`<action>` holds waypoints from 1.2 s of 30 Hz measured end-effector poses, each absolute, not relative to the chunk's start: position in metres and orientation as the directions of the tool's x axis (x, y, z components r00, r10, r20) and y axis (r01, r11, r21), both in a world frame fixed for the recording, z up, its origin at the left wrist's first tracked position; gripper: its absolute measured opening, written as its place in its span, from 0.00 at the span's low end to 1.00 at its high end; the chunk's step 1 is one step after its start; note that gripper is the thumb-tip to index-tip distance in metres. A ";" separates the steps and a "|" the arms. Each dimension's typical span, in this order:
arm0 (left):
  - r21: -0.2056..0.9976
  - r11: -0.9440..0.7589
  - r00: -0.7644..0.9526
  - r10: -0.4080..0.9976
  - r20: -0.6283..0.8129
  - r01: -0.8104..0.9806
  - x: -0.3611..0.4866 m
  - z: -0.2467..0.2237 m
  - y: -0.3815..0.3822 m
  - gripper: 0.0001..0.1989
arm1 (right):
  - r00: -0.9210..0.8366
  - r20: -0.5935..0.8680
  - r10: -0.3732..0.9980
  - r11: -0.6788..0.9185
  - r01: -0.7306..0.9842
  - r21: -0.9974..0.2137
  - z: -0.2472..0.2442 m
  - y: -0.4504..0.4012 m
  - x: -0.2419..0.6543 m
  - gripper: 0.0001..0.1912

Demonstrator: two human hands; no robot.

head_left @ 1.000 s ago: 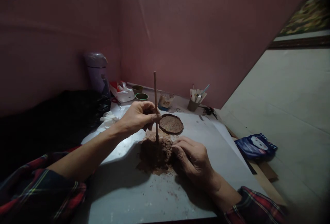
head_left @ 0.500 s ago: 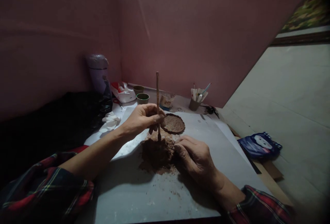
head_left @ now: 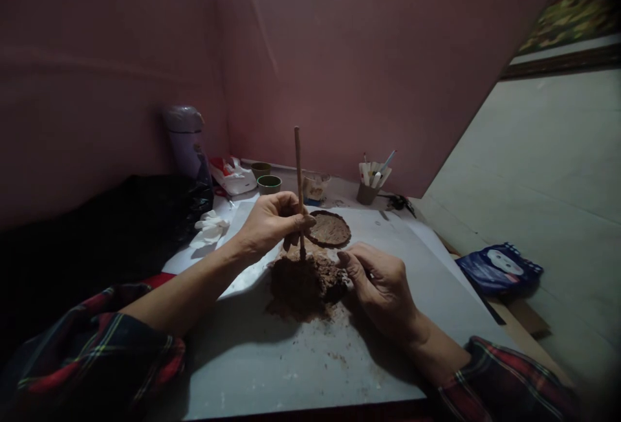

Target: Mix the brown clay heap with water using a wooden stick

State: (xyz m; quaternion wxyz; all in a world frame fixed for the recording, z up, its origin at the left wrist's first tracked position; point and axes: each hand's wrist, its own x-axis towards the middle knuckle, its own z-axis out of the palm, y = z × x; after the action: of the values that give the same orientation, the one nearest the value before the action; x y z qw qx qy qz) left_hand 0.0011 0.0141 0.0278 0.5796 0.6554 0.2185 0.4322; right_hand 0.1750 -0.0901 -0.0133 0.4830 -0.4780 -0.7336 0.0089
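Observation:
My left hand (head_left: 274, 222) pinches a thin brown stick (head_left: 298, 163) between thumb and fingers and holds it nearly upright. The stick's lower end, coated in brown stuff, meets a heap of dark brown, clay-like crumbly material (head_left: 301, 283). To the right of the heap is my right hand (head_left: 381, 283), its thumb and fingertips pressed together; whatever they hold, if anything, is hidden. Just behind the heap lies a flat round brown disc (head_left: 330, 228) with a raised rim, partly covered by my left hand.
White board (head_left: 252, 370) under the heap, with scattered crumbs. Behind stand small cups (head_left: 269, 184), a clear glass (head_left: 316, 187) and a pot of pens (head_left: 369, 194). White gloves (head_left: 209, 229), a tissue pack (head_left: 235, 179) and a purple flask (head_left: 184, 140) are at left. A blue pouch (head_left: 502, 270) lies at right.
My right hand has drawn back slightly to the right, away from the heap. My left hand still holds the stick upright. The view has shifted a little.

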 end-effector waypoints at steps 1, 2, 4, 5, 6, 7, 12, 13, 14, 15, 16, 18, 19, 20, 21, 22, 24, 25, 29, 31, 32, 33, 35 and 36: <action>0.948 -0.236 0.525 0.791 0.316 -0.215 0.001 0.027 0.014 0.17 | -0.064 0.701 0.710 0.535 0.697 -0.478 -0.014 -0.090 0.175 0.13; 0.947 -0.240 0.520 0.792 0.319 -0.215 0.002 0.027 0.014 0.18 | -0.053 0.699 0.713 0.525 0.701 -0.482 -0.014 -0.090 0.175 0.13; 0.944 -0.248 0.517 0.791 0.327 -0.218 0.002 0.026 0.014 0.19 | -0.036 0.691 0.722 0.506 0.709 -0.492 -0.014 -0.090 0.175 0.14; 0.942 -0.254 0.516 0.789 0.334 -0.221 0.003 0.026 0.013 0.19 | -0.032 0.686 0.727 0.499 0.711 -0.496 -0.015 -0.090 0.175 0.15; 0.940 -0.260 0.514 0.788 0.339 -0.222 0.003 0.026 0.013 0.19 | -0.031 0.682 0.730 0.495 0.713 -0.497 -0.015 -0.090 0.175 0.15; 0.939 -0.263 0.512 0.788 0.342 -0.222 0.003 0.026 0.013 0.19 | -0.031 0.680 0.733 0.492 0.714 -0.497 -0.015 -0.091 0.175 0.15; 0.938 -0.267 0.485 0.804 0.343 -0.222 0.004 0.028 0.011 0.21 | -0.047 0.679 0.732 0.497 0.718 -0.487 -0.014 -0.090 0.175 0.16; 0.938 -0.269 0.479 0.807 0.344 -0.220 0.004 0.028 0.010 0.22 | -0.051 0.681 0.730 0.501 0.717 -0.484 -0.014 -0.090 0.175 0.16; 0.937 -0.272 0.472 0.811 0.346 -0.220 0.005 0.028 0.010 0.22 | -0.053 0.683 0.728 0.504 0.716 -0.482 -0.014 -0.090 0.175 0.16; 0.937 -0.273 0.467 0.814 0.346 -0.220 0.005 0.029 0.009 0.22 | -0.053 0.685 0.726 0.505 0.717 -0.480 -0.013 -0.090 0.175 0.16; 0.937 -0.272 0.462 0.817 0.346 -0.220 0.005 0.029 0.008 0.23 | -0.051 0.687 0.725 0.504 0.719 -0.478 -0.013 -0.090 0.174 0.16; 0.938 -0.266 0.458 0.821 0.342 -0.224 0.005 0.028 0.008 0.22 | -0.048 0.691 0.721 0.500 0.726 -0.472 -0.012 -0.090 0.175 0.16; 0.938 -0.263 0.463 0.818 0.341 -0.226 0.004 0.028 0.009 0.22 | -0.046 0.692 0.721 0.498 0.728 -0.471 -0.012 -0.090 0.175 0.16; 0.939 -0.259 0.478 0.811 0.339 -0.227 0.003 0.028 0.010 0.20 | -0.044 0.692 0.720 0.497 0.730 -0.470 -0.012 -0.090 0.175 0.16; 0.940 -0.254 0.501 0.798 0.336 -0.227 0.002 0.028 0.011 0.19 | -0.042 0.693 0.720 0.495 0.731 -0.470 -0.012 -0.090 0.175 0.16; 0.943 -0.246 0.531 0.780 0.331 -0.225 0.000 0.029 0.013 0.16 | -0.038 0.693 0.720 0.492 0.733 -0.470 -0.012 -0.090 0.175 0.16; 0.952 -0.219 0.613 0.729 0.304 -0.212 -0.005 0.030 0.016 0.13 | -0.034 0.693 0.720 0.489 0.734 -0.471 -0.012 -0.090 0.175 0.16; 0.957 -0.204 0.648 0.705 0.288 -0.204 -0.007 0.031 0.018 0.13 | -0.033 0.693 0.720 0.488 0.734 -0.472 -0.012 -0.090 0.174 0.16; 0.967 -0.172 0.681 0.687 0.253 -0.186 -0.011 0.034 0.019 0.12 | -0.037 0.696 0.717 0.494 0.732 -0.470 -0.012 -0.090 0.174 0.16; 0.967 -0.169 0.658 0.709 0.254 -0.192 -0.010 0.034 0.018 0.13 | -0.035 0.692 0.721 0.489 0.733 -0.472 -0.013 -0.089 0.175 0.16; 0.966 -0.168 0.648 0.718 0.256 -0.196 -0.010 0.034 0.018 0.13 | -0.033 0.690 0.723 0.486 0.735 -0.473 -0.013 -0.089 0.175 0.16; 0.965 -0.171 0.636 0.727 0.261 -0.200 -0.009 0.033 0.017 0.13 | -0.032 0.688 0.725 0.482 0.737 -0.474 -0.014 -0.089 0.176 0.16; 0.961 -0.186 0.616 0.739 0.273 -0.202 -0.008 0.033 0.016 0.14 | -0.030 0.689 0.724 0.479 0.741 -0.471 -0.014 -0.089 0.176 0.16; 0.960 -0.194 0.609 0.743 0.278 -0.203 -0.008 0.033 0.016 0.14 | -0.032 0.689 0.724 0.480 0.742 -0.469 -0.013 -0.089 0.177 0.17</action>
State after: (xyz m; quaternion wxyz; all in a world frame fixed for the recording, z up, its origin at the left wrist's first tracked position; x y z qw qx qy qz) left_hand -0.0077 0.0156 0.0327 0.6016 0.6651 0.2030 0.3929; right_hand 0.1767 -0.0893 -0.0135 0.4729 -0.5100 -0.7184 -0.0096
